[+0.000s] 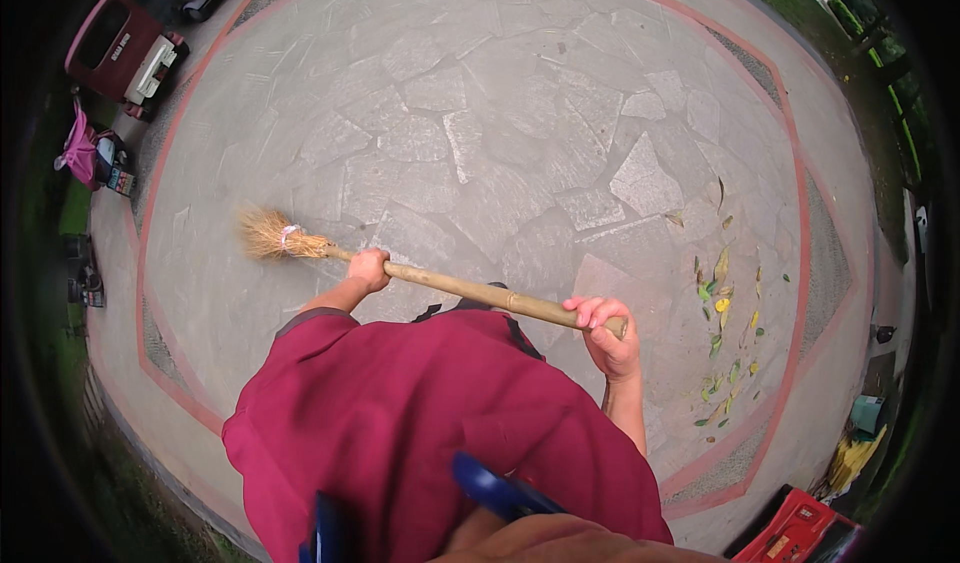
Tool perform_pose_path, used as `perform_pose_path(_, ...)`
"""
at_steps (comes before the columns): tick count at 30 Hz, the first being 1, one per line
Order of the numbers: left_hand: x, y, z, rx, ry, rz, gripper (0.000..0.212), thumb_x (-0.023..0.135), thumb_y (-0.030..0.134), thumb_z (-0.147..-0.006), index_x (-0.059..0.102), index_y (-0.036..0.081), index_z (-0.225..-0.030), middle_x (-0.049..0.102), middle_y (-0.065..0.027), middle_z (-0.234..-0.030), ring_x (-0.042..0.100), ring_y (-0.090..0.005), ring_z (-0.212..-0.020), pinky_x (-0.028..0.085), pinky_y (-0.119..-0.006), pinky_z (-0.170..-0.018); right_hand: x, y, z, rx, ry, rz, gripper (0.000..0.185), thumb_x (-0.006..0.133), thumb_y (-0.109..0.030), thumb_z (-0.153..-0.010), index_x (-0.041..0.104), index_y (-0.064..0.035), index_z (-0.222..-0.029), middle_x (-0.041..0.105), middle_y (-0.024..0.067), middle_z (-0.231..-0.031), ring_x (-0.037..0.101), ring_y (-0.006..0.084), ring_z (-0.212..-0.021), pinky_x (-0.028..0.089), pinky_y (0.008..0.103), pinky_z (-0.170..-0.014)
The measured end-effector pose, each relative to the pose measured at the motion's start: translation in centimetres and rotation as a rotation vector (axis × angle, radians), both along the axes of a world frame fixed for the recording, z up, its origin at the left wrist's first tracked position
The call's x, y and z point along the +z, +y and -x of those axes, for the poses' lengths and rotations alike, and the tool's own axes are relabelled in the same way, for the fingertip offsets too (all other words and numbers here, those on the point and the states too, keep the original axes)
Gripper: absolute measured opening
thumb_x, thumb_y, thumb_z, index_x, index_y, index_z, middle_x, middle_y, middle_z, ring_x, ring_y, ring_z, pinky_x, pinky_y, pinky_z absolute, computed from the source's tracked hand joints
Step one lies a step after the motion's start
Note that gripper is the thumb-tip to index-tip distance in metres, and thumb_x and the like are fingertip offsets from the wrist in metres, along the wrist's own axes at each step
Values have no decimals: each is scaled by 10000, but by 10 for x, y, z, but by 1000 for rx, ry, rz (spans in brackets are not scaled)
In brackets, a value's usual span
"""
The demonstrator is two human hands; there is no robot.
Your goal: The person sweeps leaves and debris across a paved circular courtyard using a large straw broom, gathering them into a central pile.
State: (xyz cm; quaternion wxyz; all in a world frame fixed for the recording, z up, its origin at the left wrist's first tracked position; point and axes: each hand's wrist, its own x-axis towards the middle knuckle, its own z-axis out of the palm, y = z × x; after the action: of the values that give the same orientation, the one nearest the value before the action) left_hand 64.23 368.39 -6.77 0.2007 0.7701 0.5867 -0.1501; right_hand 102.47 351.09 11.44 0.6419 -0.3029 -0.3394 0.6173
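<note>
A straw broom with a bamboo handle (457,286) slants across in front of my body. My left hand (367,270) is wrapped around the handle's lower part, close to the bristle head. Near the upper end, my right hand (609,334) grips the same handle, fingers curled over it. The bristle head (262,234) points left and looks blurred at its tips; a pale band binds it. Right of my right hand, loose fallen leaves (722,305), green, yellow and brown, lie in a scattered strip on the stone paving (525,180).
A red painted line (800,263) borders the paving. At the upper left stand a maroon vehicle (112,52) and a scooter with a pink cover (81,146). Toward the lower right are a green bin (867,414), yellow bristles (855,459) and a red vehicle-like object (796,529).
</note>
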Motion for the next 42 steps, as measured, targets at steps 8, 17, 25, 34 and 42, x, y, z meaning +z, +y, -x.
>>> perform_pose_path(8,-5,13,-210,-397,-414,69,237,574,51,-617,632,113,-838,580,-96,-854,507,-303,-942,301,-486,-949,48,-103,-82,-705,-153,44,309,569,-347,-829,406,-115,-706,429,15,-668,462,224,-778,365,435,-878)
perform_pose_path(17,32,-126,-500,-1344,-883,274,108,594,73,-612,576,117,-709,558,-63,-772,518,-276,-878,350,-451,-873,127,-327,29,-1487,-496,-4,330,552,-359,-828,383,-124,-669,408,-16,-653,413,181,-745,320,377,-851)
perform_pose_path(25,123,-173,-581,-1654,-997,179,106,603,125,-598,535,104,-676,563,-59,-704,552,-256,-795,398,-380,-736,158,-325,25,-1759,-729,-221,273,536,-317,-770,369,-158,-625,333,-35,-591,380,143,-646,314,369,-744)
perform_pose_path(34,80,3,-485,-1391,-589,90,125,598,205,-631,531,104,-663,555,-70,-642,574,-258,-697,388,-385,-656,51,-251,-116,-1524,-150,-390,402,662,-407,-737,383,-150,-604,411,-52,-572,408,103,-646,310,282,-676)
perform_pose_path(42,9,272,-303,-423,-277,-147,102,564,150,-680,593,100,-765,580,-96,-800,546,-283,-859,404,-398,-760,-9,132,-235,-384,-74,2,286,650,-348,-770,517,-96,-798,533,58,-851,487,265,-996,324,425,-928)
